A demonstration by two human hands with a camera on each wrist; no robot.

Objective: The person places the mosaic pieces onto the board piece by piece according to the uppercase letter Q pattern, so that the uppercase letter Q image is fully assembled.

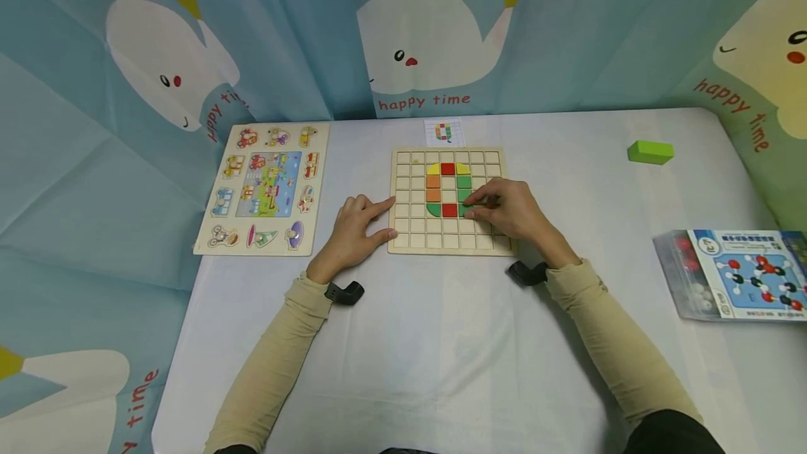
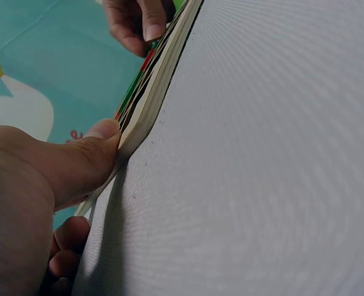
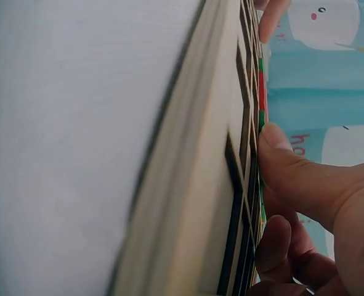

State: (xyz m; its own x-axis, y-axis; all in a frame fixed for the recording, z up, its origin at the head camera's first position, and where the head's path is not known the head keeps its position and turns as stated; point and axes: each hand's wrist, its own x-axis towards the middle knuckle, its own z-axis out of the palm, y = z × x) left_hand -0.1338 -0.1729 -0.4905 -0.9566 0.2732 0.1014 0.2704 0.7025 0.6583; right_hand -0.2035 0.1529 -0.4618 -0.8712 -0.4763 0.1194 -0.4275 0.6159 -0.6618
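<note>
A wooden grid board (image 1: 410, 240) lies on the table with coloured tiles set in a ring: yellow corners, red tiles (image 1: 447, 169), orange tiles (image 1: 433, 188) and green ones. My right hand (image 1: 507, 209) is over the board's right part, thumb and index finger pinching a green tile (image 1: 463, 209) at the ring's lower right corner. In the right wrist view the thumb (image 3: 292, 163) hides part of that tile. My left hand (image 1: 356, 230) touches the board's left edge with outstretched index finger and thumb, its other fingers bent. Behind the board lies a pattern card (image 1: 444, 133).
A wooden picture puzzle (image 1: 211, 237) lies at the left. Toward the back right is a green block (image 1: 651, 153). A clear plastic box with a molecule-model cover (image 1: 750, 275) sits at the right edge. A whale-print curtain (image 1: 302, 33) hangs behind the table (image 1: 403, 356).
</note>
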